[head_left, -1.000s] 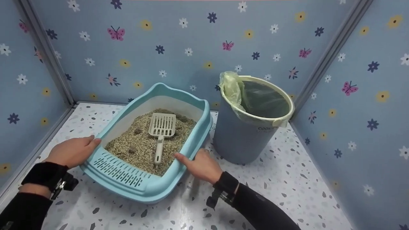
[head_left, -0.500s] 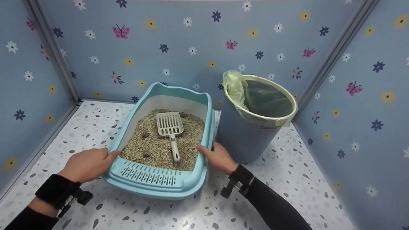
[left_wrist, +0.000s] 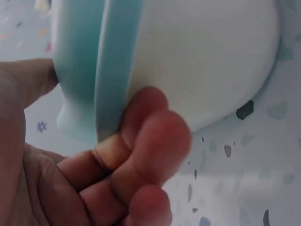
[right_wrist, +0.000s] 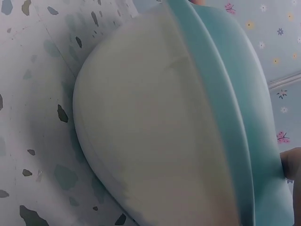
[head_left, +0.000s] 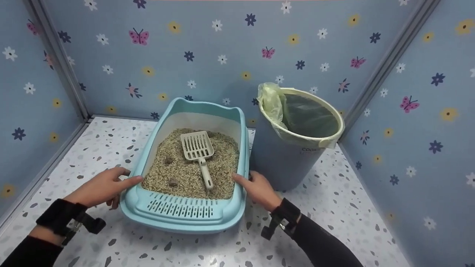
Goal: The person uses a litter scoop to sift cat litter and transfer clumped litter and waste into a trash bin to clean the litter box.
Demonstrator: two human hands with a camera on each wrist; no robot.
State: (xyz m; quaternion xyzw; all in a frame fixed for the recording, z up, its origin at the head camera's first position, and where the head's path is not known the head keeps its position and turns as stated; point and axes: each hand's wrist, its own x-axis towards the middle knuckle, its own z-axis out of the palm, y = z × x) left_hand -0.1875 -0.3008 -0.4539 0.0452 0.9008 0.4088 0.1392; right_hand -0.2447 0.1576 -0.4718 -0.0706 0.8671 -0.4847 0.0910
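In the head view, a light blue litter box [head_left: 182, 224] with a pale base stands on the floor. It contains grainy litter [head_left: 167, 150] with a few dark clumps. A beige slotted litter scoop [head_left: 197, 145] lies on the litter, handle toward me. My left hand [head_left: 100, 187] holds the front left rim, thumb on top. The left wrist view shows this hand's fingers [left_wrist: 157, 146] curled beneath the rim. On the opposite side, my right hand [head_left: 259, 189] grips the rim, thumb inside; its fingers are largely hidden behind the wall. Only the thumb [right_wrist: 291, 162] shows in the right wrist view.
Close to the box's right side stands a grey-blue trash can [head_left: 276, 167], lined with a pale green bag [head_left: 271, 102] bunched at its rim. Flower-patterned walls [head_left: 222, 40] enclose the speckled floor [head_left: 315, 226] at the back and both sides.
Both hands have swung the litter box's front to the right, so it now stands straighter and nearer the trash can. The left hand's fingers have spread a little in the last half second.
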